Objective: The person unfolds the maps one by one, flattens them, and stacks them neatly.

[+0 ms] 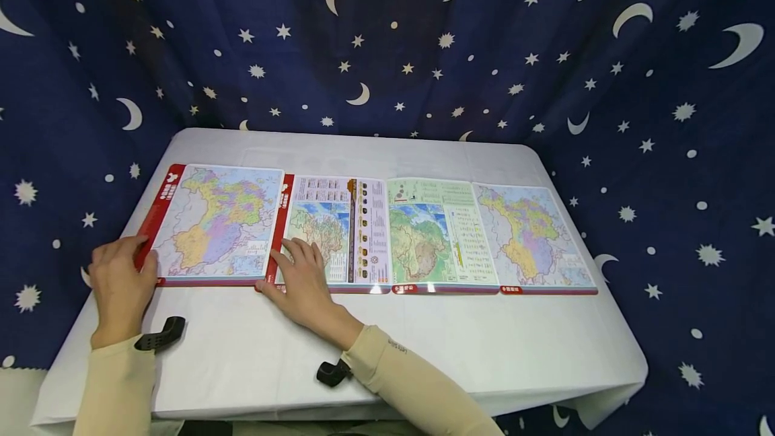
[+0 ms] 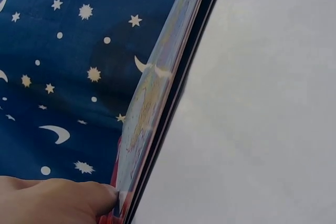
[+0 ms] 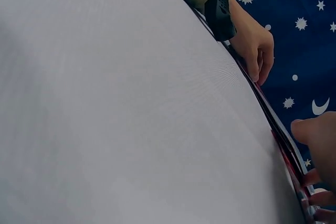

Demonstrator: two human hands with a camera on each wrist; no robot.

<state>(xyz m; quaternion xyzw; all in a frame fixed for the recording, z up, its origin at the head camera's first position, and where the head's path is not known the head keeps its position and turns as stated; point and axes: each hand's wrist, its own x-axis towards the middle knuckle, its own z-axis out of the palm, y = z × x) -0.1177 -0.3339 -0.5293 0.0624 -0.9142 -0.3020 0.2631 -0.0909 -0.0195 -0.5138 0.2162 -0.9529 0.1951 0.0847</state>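
Four-sided laminated maps lie side by side in a row. The leftmost map (image 1: 220, 221) has a red strip (image 1: 162, 210) along its left side. My left hand (image 1: 123, 281) grips that map's near left corner, with the thumb (image 2: 100, 196) at its edge in the left wrist view. Across the seam to the second map (image 1: 321, 234), my right hand (image 1: 305, 288) rests with fingers spread. Its thumb touches the leftmost map's near right corner, and its fingertips lie on the second map's red strip. The right wrist view catches the left hand (image 3: 254, 45) at the same edge.
Further right are a green-bordered map (image 1: 445, 234) and another coloured map (image 1: 533, 237). All lie on a white-covered table (image 1: 460, 342). A dark blue curtain (image 1: 387, 39) with moons and stars surrounds the table's back and sides.
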